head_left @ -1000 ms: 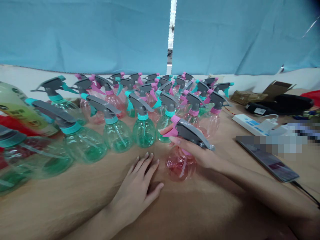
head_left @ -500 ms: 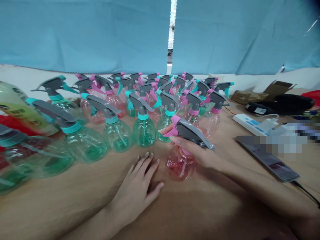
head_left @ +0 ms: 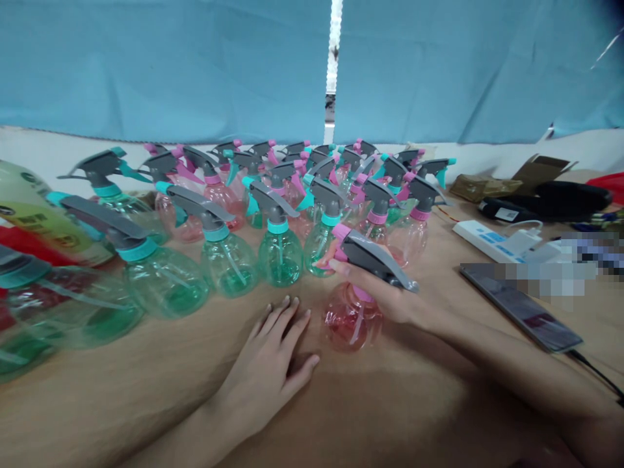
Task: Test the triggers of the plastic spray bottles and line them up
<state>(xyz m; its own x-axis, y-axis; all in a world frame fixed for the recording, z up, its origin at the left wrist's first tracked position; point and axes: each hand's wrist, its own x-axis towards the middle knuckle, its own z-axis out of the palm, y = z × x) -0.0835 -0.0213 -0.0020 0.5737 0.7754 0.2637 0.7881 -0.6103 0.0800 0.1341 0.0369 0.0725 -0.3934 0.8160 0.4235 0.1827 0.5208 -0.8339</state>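
Observation:
My right hand is wrapped round the neck of a pink spray bottle, its fingers at the pink trigger. The bottle stands upright on the table, its grey sprayer head pointing to the left and away from me, with pink liquid inside. Palm down on the wood, my left hand lies with its fingers spread, to the left of that bottle and apart from it. Just beyond my hands stand green spray bottles with turquoise collars. More pink spray bottles are behind the held one.
Several rows of spray bottles fill the back of the wooden table. A large labelled bottle leans at the left. On the right are a phone with a cable, a white power strip and an open cardboard box. A blue curtain hangs behind.
The fingers of my right hand have drawn in a little at the pink trigger. The bottle and my left hand stay in place.

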